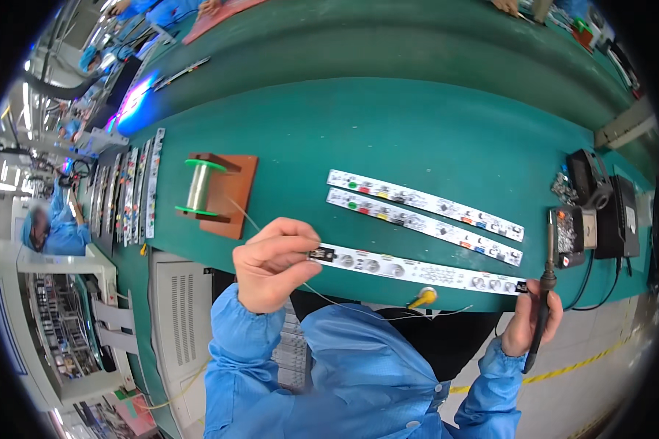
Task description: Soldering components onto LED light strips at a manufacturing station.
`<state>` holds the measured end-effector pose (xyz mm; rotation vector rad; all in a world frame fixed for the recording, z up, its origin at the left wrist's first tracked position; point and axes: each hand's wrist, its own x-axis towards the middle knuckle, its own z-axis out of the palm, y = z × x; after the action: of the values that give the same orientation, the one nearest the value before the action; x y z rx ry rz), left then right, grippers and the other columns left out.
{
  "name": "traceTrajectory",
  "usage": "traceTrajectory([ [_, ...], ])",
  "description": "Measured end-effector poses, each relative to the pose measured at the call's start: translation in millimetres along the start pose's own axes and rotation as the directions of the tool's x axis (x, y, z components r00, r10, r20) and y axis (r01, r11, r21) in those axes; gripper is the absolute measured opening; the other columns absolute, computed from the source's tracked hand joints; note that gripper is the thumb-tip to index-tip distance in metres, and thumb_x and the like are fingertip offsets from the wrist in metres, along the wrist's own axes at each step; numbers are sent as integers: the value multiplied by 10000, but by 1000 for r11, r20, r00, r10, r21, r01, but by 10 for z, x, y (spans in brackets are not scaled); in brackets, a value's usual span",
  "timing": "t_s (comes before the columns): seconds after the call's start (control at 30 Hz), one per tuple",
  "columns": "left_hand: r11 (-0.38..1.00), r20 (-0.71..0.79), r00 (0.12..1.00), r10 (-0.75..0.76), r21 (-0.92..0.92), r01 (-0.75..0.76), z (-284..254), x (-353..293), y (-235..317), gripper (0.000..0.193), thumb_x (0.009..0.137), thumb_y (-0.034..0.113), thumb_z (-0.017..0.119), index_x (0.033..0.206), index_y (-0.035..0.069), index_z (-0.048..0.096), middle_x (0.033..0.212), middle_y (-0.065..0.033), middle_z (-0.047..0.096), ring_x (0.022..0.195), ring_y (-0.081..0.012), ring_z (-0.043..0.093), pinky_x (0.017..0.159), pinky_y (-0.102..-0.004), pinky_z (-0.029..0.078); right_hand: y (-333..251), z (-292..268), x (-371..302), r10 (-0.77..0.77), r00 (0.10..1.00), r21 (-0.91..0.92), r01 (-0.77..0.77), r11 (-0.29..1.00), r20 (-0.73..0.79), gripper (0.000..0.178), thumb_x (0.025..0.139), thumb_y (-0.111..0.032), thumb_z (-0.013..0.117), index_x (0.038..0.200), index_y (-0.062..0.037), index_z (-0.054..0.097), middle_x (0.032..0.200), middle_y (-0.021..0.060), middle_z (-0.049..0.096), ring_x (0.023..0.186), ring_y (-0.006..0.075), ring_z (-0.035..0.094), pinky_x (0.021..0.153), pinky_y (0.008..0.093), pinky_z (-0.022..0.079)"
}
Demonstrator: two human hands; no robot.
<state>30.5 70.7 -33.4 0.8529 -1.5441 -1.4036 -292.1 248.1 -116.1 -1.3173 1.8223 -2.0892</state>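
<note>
My left hand pinches the left end of a long white circuit board strip above the front edge of the bench. A thin solder wire comes from the spool, passes by the left hand and trails below the strip. My right hand is closed round the dark handle of a soldering iron, its tip pointing away from me. The strip's right end rests at the fingers of that same hand. Beyond the held strip, two similar strips with small coloured parts lie side by side on the green bench.
A solder spool sits on a brown stand at the left. Further left are several rows of board strips. A soldering station and a tray of small metal parts stand at the right. Another person works far left.
</note>
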Motion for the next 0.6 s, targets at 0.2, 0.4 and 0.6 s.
traceTrajectory([
  [0.2, 1000, -2, 1000, 7, -31, -7, -77, -50, 40, 295, 643, -191, 648, 913, -70, 650, 1000, -173, 573, 891, -191, 606, 731, -269, 549, 19, 19, -22, 64, 997, -9, -63, 998, 41, 445, 814, 68, 569, 1225, -52, 449, 1089, 186, 594, 1002, 237, 573, 911, 371, 434],
  [0.4, 989, 29, 990, 135, 63, -137, -133, -36, -31, 270, 631, -144, 691, 868, -16, 681, 906, -148, 616, 815, -180, 614, 681, -278, 519, 40, -11, -1, 129, 991, -72, -126, 989, 29, 459, 827, 55, 555, 1257, -43, 432, 1122, 194, 580, 1033, 242, 558, 917, 359, 423],
  [0.6, 984, 68, 984, 162, 70, -166, -139, -45, 3, 258, 622, -140, 690, 856, -31, 680, 899, -158, 611, 805, -189, 608, 683, -279, 511, 57, -41, 7, 129, 990, -64, -126, 990, 48, 471, 832, 29, 564, 1276, -41, 423, 1154, 205, 568, 1066, 250, 549, 934, 361, 406],
])
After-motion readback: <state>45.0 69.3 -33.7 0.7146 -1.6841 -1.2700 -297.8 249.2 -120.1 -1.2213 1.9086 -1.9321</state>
